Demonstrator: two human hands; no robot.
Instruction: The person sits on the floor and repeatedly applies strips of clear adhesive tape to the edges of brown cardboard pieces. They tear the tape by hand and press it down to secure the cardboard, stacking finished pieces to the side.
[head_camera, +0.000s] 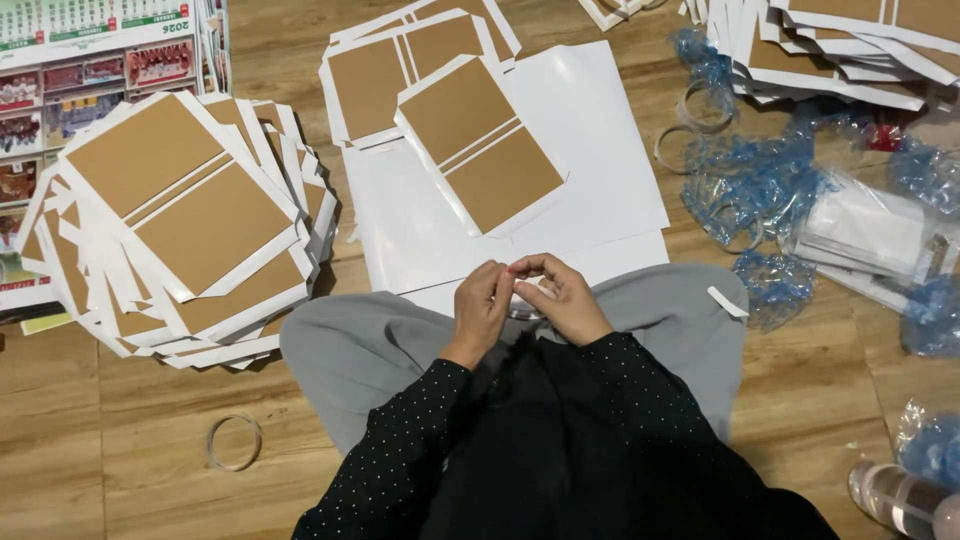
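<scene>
Both hands meet over the lap of a person sitting cross-legged on a wooden floor (120, 450): the left hand (482, 305) and the right hand (562, 300) are pressed close, fingertips pinching a small roll of clear tape (522, 305) between them, most of it hidden by the fingers. Grey trousers (360, 345) and dark dotted sleeves (400, 450) frame the hands. Just beyond the knees lie large white sheets (600, 130), and on them rests a brown card cover (480, 145) with white borders, two brown panels split by a narrow strip, tilted at an angle. Behind it sits a small stack of similar covers (385, 75). To the left, well apart from the hands, stands a tall fanned pile of covers (185, 215), with printed calendar sheets (90, 70) beyond it. An empty tape ring (233, 441) lies on the floor near the left knee. To the right are crumpled blue plastic wrap (755, 180), more tape rings (703, 108), a clear bag (865, 230) of white items, and another stack of covers (840, 40) at the top edge.
</scene>
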